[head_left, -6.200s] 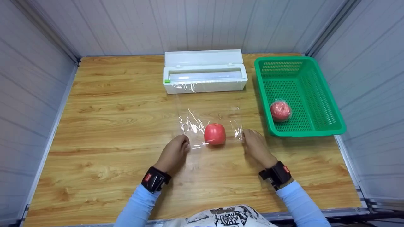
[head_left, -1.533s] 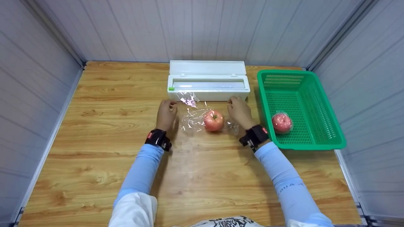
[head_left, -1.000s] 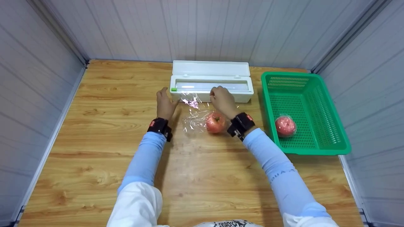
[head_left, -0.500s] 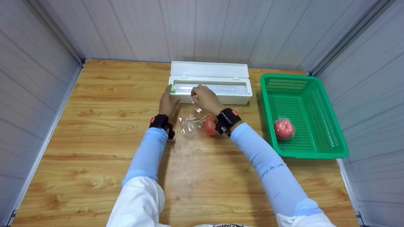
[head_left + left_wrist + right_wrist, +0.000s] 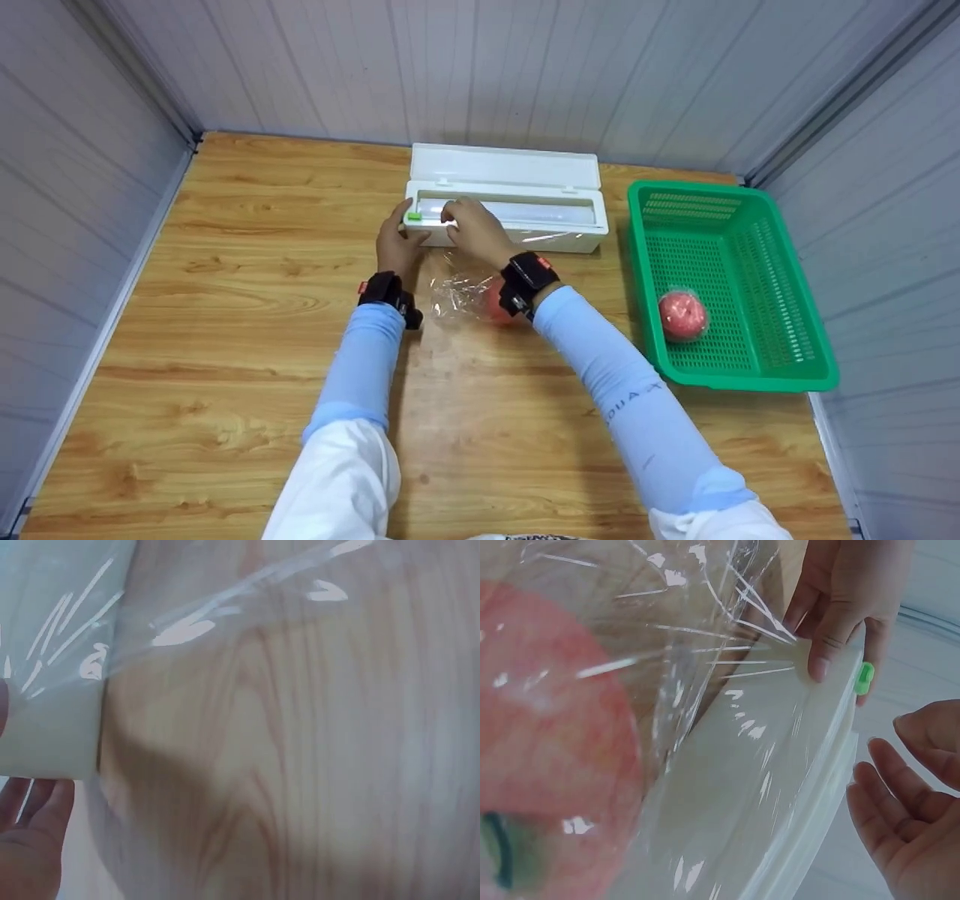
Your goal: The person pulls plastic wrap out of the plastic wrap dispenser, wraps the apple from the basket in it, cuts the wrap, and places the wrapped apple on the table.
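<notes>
A white cling film dispenser (image 5: 504,166) stands at the back with its lid up. My left hand (image 5: 397,246) grips its left end, thumb on the front face over the film, as the right wrist view shows. My right hand (image 5: 478,231) hovers over the box's left half, fingers loosely bent and holding nothing, a small gap from the green cutter slider (image 5: 865,678). Clear cling film (image 5: 448,296) runs from the box down over a red apple (image 5: 555,720). In the head view my right wrist strap hides much of that apple (image 5: 495,301).
To the right stands a green basket (image 5: 750,381) with one film-wrapped apple (image 5: 683,316) inside. Grey panel walls (image 5: 487,67) enclose the wooden table (image 5: 247,360) at the back and sides.
Both hands first drew film forward over the apple, then went back to the box. My left hand took hold of its left end; my right hand moved leftward along it. The slider stays at the left.
</notes>
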Tool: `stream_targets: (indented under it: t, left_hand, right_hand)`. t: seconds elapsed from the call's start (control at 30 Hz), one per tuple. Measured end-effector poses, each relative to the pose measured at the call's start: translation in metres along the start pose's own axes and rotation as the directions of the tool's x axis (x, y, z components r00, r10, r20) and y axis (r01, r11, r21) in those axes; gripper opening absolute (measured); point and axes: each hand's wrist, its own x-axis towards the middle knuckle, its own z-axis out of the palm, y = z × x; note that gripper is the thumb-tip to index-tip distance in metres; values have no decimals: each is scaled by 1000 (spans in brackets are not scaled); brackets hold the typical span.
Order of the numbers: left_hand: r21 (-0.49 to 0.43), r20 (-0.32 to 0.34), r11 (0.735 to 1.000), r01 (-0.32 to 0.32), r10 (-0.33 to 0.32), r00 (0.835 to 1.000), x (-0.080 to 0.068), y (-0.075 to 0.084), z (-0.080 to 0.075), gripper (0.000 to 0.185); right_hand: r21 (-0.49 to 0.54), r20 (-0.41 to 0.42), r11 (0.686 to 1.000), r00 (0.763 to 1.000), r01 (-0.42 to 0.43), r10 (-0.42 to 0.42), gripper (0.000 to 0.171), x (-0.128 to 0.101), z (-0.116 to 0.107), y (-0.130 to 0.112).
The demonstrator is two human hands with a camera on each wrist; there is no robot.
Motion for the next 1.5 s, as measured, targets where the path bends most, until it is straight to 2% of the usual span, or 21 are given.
stream_targets:
  t: [0.2, 0.47, 0.67, 0.77, 0.93, 1.13, 1.23, 1.5]
  left_hand:
    - [-3, -27, 1000, 3, -3, 1000, -2, 4, -2, 64]
    - [-7, -19, 999, 49, -49, 999, -9, 0, -2, 63]
    - [4, -22, 999, 36, -36, 999, -10, -5, -1, 62]
    - [-5, -22, 1000, 31, -31, 999, -8, -6, 2, 63]
    - [-47, -36, 997, 56, -58, 998, -6, -8, 5, 63]
    - [-14, -60, 999, 49, -50, 997, -2, -7, 6, 61]
    - [-11, -55, 999, 40, -41, 998, -1, -7, 6, 61]
    - [-28, -51, 999, 29, -30, 998, -1, -5, 1, 62]
  right_hand:
    - [77, 15, 997, 1000, 9, -11, 22, 13, 5, -7]
    - [223, 56, 974, 998, -40, 29, 30, 25, 23, -13]
    - [266, 14, 962, 998, -64, 63, 33, 29, 35, -17]
    - [255, -7, 963, 996, -84, 89, 33, 33, 39, -15]
    - [215, -47, 972, 993, -97, 109, 28, 38, 43, -15]
    - [128, -134, 985, 982, -118, 135, 19, 40, 46, -18]
    - [118, -164, 983, 973, -142, 160, 17, 41, 47, -20]
    - [130, -165, 980, 971, -154, 175, 15, 47, 47, -20]
